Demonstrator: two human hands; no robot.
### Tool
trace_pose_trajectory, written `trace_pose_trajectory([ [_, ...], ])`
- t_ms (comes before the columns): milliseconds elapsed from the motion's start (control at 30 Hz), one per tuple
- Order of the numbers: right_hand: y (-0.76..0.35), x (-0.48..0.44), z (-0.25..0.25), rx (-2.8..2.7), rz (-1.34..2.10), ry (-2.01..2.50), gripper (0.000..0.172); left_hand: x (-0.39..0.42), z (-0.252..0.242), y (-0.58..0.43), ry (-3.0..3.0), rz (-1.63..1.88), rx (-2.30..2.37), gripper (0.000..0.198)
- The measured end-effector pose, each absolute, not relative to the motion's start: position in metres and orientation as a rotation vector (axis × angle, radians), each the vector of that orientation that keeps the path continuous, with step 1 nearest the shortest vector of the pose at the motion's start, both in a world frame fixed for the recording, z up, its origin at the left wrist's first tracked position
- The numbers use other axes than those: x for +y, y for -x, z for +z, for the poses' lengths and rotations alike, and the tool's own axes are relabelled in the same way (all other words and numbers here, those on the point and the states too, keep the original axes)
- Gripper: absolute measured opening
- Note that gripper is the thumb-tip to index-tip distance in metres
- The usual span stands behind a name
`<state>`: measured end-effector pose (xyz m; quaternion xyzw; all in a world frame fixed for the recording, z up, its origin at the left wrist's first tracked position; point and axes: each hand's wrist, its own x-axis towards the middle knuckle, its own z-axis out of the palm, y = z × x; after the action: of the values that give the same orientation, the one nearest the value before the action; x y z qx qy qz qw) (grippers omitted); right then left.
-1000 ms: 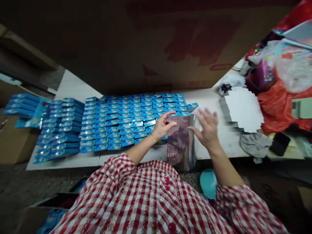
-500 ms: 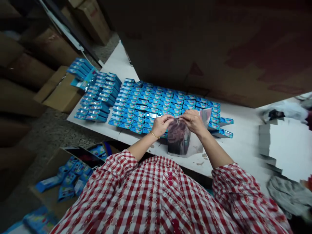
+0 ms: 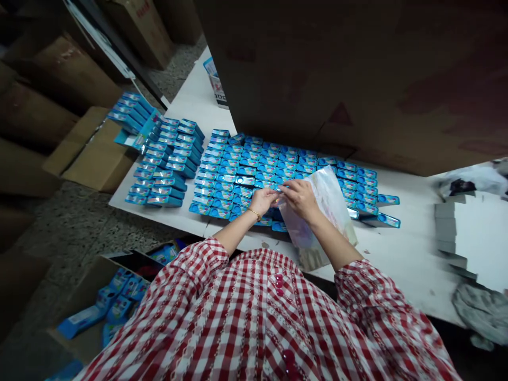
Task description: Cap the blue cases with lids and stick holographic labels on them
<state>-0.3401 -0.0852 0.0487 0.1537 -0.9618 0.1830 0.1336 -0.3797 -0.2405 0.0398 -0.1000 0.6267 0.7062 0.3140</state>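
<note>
A thin printed sheet (image 3: pixel 332 197) with pale, washed-out colours hangs tilted over the front of the table. My right hand (image 3: pixel 302 198) is closed on its upper left edge, and my right forearm crosses over it. Close against the right fingertips, my left hand (image 3: pixel 263 204) is pinched; what lies between its fingers is too small to make out. Beneath and beyond both hands stand rows of small blue boxes (image 3: pixel 226 179), packed side by side with their narrow ends up. Part of these rows is hidden by the hands and sheet.
A large cardboard carton (image 3: pixel 357 79) looms behind the rows. More blue boxes (image 3: pixel 162 174) stand at the table's left end. An open carton (image 3: pixel 75 312) of blue packs sits below left. White stacked card (image 3: pixel 472 233) and grey cloth (image 3: pixel 482 312) lie at right.
The sheet has swung from a dark, folded-looking view to a pale face spread toward the right. Both hands remain close together. The camera view has shifted slightly.
</note>
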Motion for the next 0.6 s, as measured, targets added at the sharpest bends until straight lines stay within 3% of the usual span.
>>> trace_pose_trajectory([
  [267, 0.368, -0.133, 0.041, -2.795, 0.708, -0.269, 0.026, -0.286, 0.038, 0.417, 0.238, 1.857, 1.403, 0.021],
  [600, 0.371, -0.161, 0.036, -2.864, 0.486, -0.404, 0.033, -0.304, 0.027, 0.430, 0.310, 1.945, 1.202, 0.016],
])
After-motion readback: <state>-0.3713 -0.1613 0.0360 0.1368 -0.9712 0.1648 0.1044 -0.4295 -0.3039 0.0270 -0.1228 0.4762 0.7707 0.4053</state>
